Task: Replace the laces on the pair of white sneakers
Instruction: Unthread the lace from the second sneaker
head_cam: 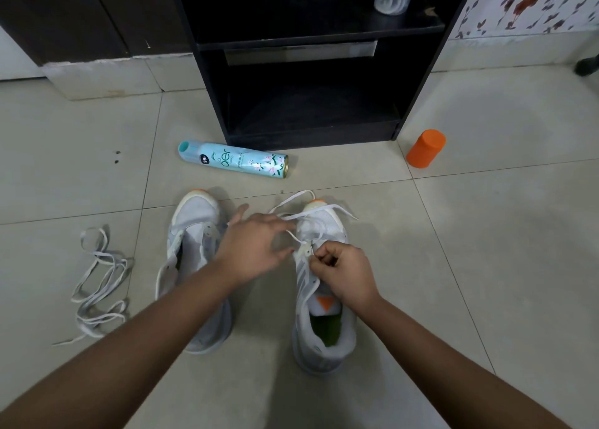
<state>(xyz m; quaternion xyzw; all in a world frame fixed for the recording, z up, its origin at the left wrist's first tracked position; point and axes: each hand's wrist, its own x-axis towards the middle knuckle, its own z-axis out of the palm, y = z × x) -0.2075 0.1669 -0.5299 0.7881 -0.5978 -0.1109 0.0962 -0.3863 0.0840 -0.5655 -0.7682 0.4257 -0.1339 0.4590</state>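
Standing side by side on the tiled floor (486, 266), the left sneaker (194, 221) and the right sneaker (324, 341) are pointed toes away. A white lace (288, 201) is pinched by the curled fingers of the right hand (343, 273) at an eyelet of the right sneaker, its loose ends draped over the toe. The left hand (256, 244) is held open, fingers spread, between the sneakers. Loose laces (103, 253) are heaped well apart to the left.

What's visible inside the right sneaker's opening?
A green insole shows inside the right sneaker, below the orange-patched tongue. Further forward, the interior is hidden under the tongue and the right hand pinching the lace.
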